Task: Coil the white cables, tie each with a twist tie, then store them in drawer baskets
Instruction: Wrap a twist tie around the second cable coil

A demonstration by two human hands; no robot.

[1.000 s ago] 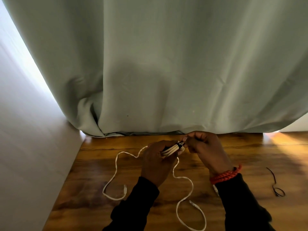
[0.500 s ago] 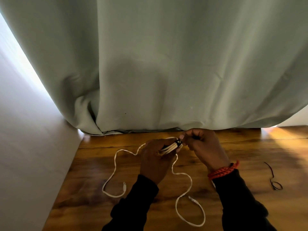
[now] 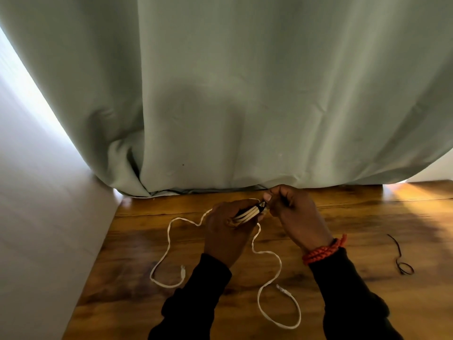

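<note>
One coiled cable (image 3: 246, 214): white strands bundled flat, dark twist tie (image 3: 261, 206) at its end, above the table (image 3: 367, 217).
Your left hand (image 3: 226, 229): curled round the bundle.
Your right hand (image 3: 294, 214): pinching the tie.

The left hand (image 3: 226, 229) hides most of the coiled cable (image 3: 247, 214).

Curtain (image 3: 245, 94) is hanging just behind hands, blocking reach forward. Wall (image 3: 36, 229) is closing off left. Loose cable (image 3: 267, 266) is snaking across table (image 3: 367, 303) near sleeves; tie (image 3: 402, 261) is lying right, well apart.
</note>
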